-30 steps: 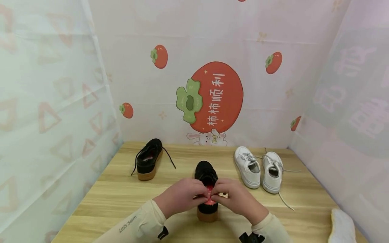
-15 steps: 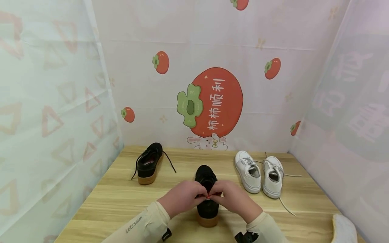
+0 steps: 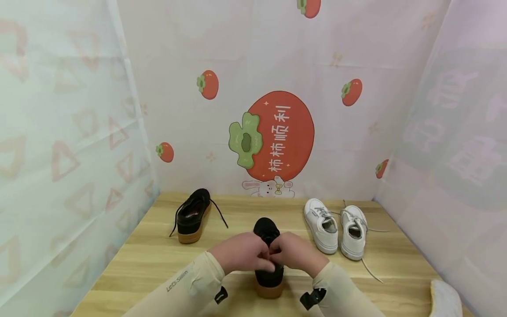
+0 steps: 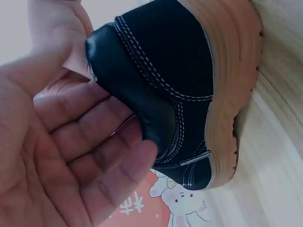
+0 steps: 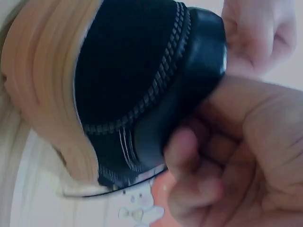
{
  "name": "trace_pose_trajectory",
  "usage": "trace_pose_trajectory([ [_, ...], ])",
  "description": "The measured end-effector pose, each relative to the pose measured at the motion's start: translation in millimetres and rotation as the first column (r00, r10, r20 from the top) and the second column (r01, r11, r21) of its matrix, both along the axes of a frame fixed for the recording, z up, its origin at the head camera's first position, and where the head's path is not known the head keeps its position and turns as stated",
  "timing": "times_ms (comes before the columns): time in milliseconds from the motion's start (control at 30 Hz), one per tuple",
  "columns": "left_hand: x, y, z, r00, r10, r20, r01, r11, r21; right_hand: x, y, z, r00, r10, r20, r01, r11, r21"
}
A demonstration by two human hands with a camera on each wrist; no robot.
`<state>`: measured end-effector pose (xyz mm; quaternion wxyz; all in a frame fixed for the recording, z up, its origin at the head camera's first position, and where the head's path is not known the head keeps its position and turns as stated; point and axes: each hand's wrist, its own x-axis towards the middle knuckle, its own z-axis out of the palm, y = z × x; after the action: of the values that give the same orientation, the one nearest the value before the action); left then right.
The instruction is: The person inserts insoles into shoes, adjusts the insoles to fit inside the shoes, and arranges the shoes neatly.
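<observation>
A black shoe (image 3: 270, 278) with a tan sole stands mid-table, toe away from me. My left hand (image 3: 242, 252) and right hand (image 3: 298, 252) meet over its opening. In the left wrist view, the left fingers (image 4: 102, 127) reach fairly straight against the shoe's padded collar (image 4: 137, 90), some tips going inside. On the other side, the right hand's fingers (image 5: 182, 146) bend beside the collar, with part of that hand reaching behind it. What the right fingertips touch inside is hidden. The red speckled piece seen earlier at the opening is almost wholly covered.
Another black shoe (image 3: 193, 215) with loose laces stands at the back left. White shoes, one on the left (image 3: 321, 226) and one on the right (image 3: 354, 233), stand at the right with trailing laces. A pale fluffy-edged insole-shaped piece (image 3: 446, 299) lies at the near right.
Earlier, both hands pinched the red speckled piece at the shoe's opening. It has gone down into the shoe, and the hands have closed in together, with the left thumb extended.
</observation>
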<state>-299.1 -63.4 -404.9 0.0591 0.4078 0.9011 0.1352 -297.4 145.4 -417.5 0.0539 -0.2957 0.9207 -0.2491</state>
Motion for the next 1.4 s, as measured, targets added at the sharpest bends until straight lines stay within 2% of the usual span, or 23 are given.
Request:
trace_pose_trajectory([
  [67,5.8,-0.8,-0.7,0.999,-0.010,0.037,0.011,1.000,-0.018,1.5,8,-1.8,0.998,0.035,0.057,-0.033,0.999,-0.023],
  [133,9.7,-0.7,-2.7,0.999,-0.045,0.028,0.047,0.998,-0.047,3.3,17,-2.1,0.989,0.081,0.127,-0.076,0.996,-0.046],
  [200,11.1,0.6,-6.9,0.996,-0.087,-0.022,0.085,0.993,-0.078,5.1,22,-1.1,0.973,0.129,0.193,-0.122,0.991,-0.049],
  [333,10.6,1.8,-19.9,0.980,-0.161,-0.116,0.148,0.983,-0.111,10.6,12,-0.7,0.955,0.149,0.255,-0.163,0.986,0.032],
  [433,8.0,2.2,-26.9,0.974,-0.186,-0.127,0.173,0.979,-0.107,12.5,2,-1.1,0.947,0.074,0.313,-0.111,0.989,0.102],
  [567,3.2,4.2,-28.3,0.982,-0.177,-0.062,0.171,0.981,-0.090,12.6,-8,3.0,0.932,-0.052,0.358,-0.021,0.980,0.197],
  [733,2.1,9.5,-25.2,0.993,-0.114,0.015,0.115,0.985,-0.125,12.4,-15,7.4,0.924,-0.138,0.358,0.022,0.951,0.310],
  [833,4.1,13.2,-22.5,0.996,-0.077,0.041,0.082,0.985,-0.152,14.3,-16,7.2,0.926,-0.152,0.346,0.037,0.947,0.319],
  [967,6.5,16.8,-21.2,0.992,-0.111,-0.052,0.099,0.976,-0.192,17.5,-11,4.6,0.961,-0.115,0.252,0.041,0.959,0.280],
  [1033,6.9,17.2,-22.4,0.984,-0.145,-0.107,0.121,0.971,-0.207,18.7,-8,3.6,0.972,-0.093,0.215,0.036,0.965,0.258],
  [1100,6.6,17.0,-23.9,0.979,-0.161,-0.123,0.134,0.969,-0.207,19.3,-6,2.7,0.977,-0.083,0.195,0.033,0.969,0.245],
  [1200,6.2,16.1,-24.8,0.989,-0.136,-0.060,0.122,0.973,-0.195,20.8,-9,1.6,0.979,-0.080,0.186,0.030,0.966,0.258],
  [1300,7.2,15.8,-24.3,0.996,-0.084,0.019,0.086,0.978,-0.192,23.2,-13,-0.4,0.976,-0.089,0.198,0.032,0.961,0.274],
  [1400,10.3,15.8,-25.0,0.998,-0.055,0.035,0.061,0.977,-0.204,24.1,-13,-2.8,0.974,-0.062,0.220,0.005,0.968,0.253],
])
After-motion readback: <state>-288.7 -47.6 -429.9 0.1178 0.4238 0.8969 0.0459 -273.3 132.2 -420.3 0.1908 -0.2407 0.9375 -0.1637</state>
